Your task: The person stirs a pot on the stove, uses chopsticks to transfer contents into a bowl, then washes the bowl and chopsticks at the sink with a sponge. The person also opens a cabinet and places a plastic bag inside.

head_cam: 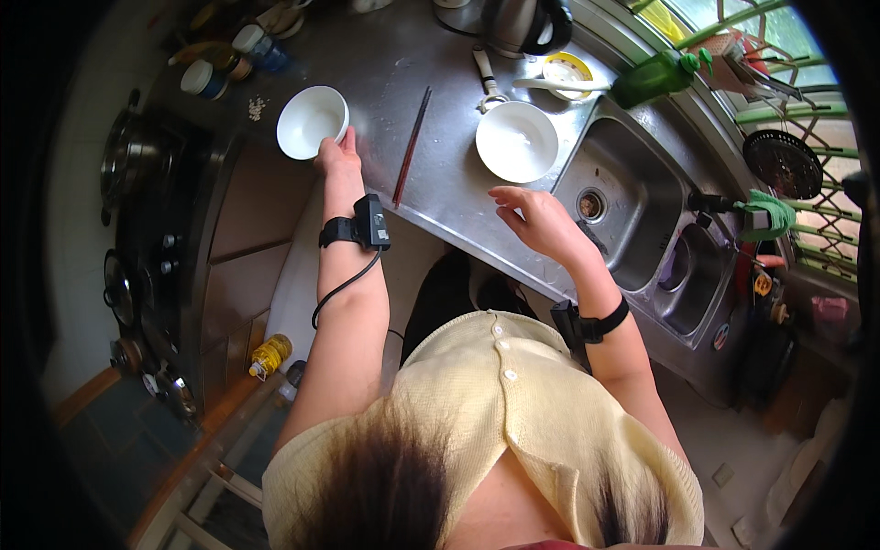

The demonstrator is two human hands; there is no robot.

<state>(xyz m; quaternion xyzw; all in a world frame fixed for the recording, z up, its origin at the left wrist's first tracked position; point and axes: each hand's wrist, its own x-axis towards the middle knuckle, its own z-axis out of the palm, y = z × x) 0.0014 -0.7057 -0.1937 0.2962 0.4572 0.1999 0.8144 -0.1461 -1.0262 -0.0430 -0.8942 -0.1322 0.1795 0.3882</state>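
My left hand (339, 155) grips the near right rim of a white bowl (309, 122), which is tilted over the left part of the steel counter. A small scatter of pale bits (256, 108) lies on the counter just left of that bowl. Close to the counter's front edge, my right hand (529, 214) has its fingers loosely bent and apart, with nothing in it. Just beyond its fingertips stands a second white bowl (517, 142). Between the two bowls lies a pair of dark red chopsticks (411, 148).
A double steel sink (622, 179) is at the right. Behind the right bowl are a peeler-like tool (485, 75), a yellow-rimmed dish (568, 71) with a white spoon (560, 85), a kettle (519, 27) and a green pump bottle (653, 79). Lidded jars (203, 79) stand left.
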